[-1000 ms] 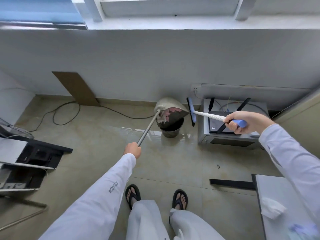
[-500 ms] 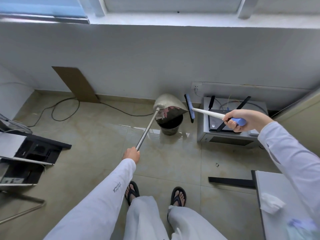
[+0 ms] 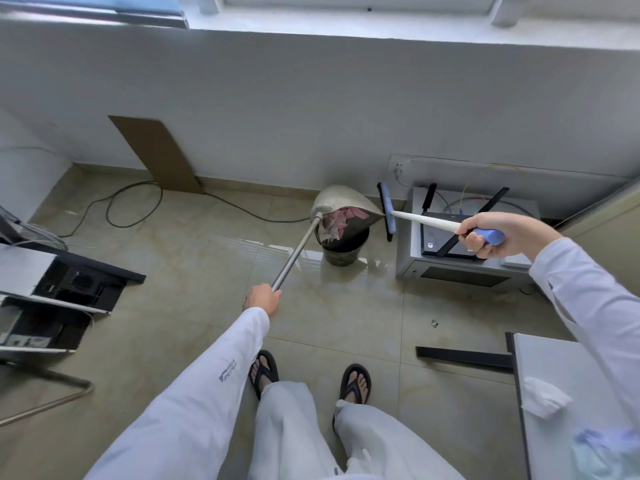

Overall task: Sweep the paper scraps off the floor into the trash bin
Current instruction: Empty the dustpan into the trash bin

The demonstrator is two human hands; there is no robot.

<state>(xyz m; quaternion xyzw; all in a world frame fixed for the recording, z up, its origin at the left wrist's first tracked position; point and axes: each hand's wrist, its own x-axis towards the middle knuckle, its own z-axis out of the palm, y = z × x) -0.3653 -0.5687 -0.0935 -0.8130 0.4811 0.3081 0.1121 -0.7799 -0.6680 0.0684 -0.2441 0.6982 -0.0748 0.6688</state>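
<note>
Left hand [image 3: 262, 299] clenched around long metal dustpan handle [image 3: 294, 255], tipping pink and white paper scraps [image 3: 337, 221] over dark round trash bin [image 3: 343, 249] at twelve o'clock; right hand [image 3: 491, 233] clasping blue-headed broom [image 3: 387, 211] beside it.

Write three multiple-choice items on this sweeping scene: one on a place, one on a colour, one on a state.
1. Where is the dustpan?
A. flat on the floor
B. tipped over the trash bin
C. on the white table

2. What colour is the broom's grip?
A. blue
B. red
C. black

3. What is the left hand doing?
A. hanging empty
B. resting on the bin
C. gripping the dustpan's metal pole

Answers: B, the pan hangs tilted above the bin, with paper scraps at its mouth; A, the grip in the right hand is blue; C, the fingers close around the pole's end.
</note>
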